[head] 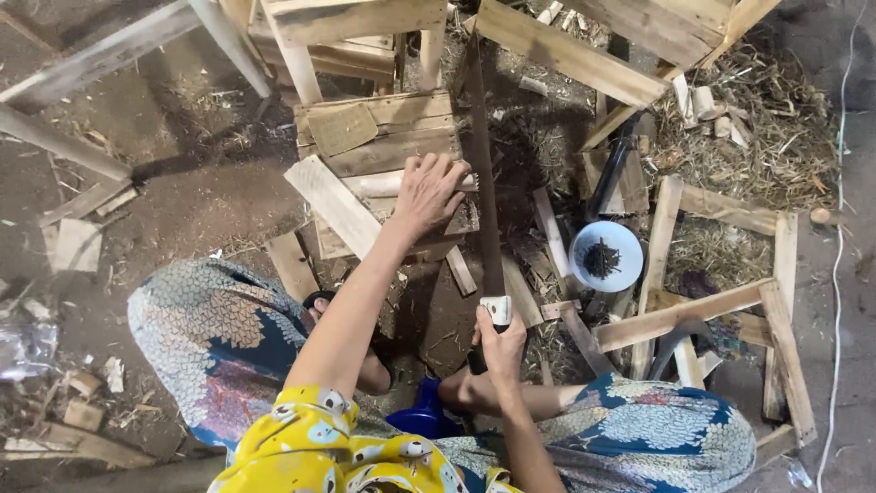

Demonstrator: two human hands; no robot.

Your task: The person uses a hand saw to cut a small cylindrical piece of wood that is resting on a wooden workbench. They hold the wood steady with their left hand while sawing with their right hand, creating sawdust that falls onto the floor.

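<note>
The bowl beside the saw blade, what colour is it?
The bowl is light blue with dark nails inside, seen in the head view.

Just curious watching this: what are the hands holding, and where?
The right hand grips a saw by its handle end. The left hand presses a wooden stick down near its end.
</note>
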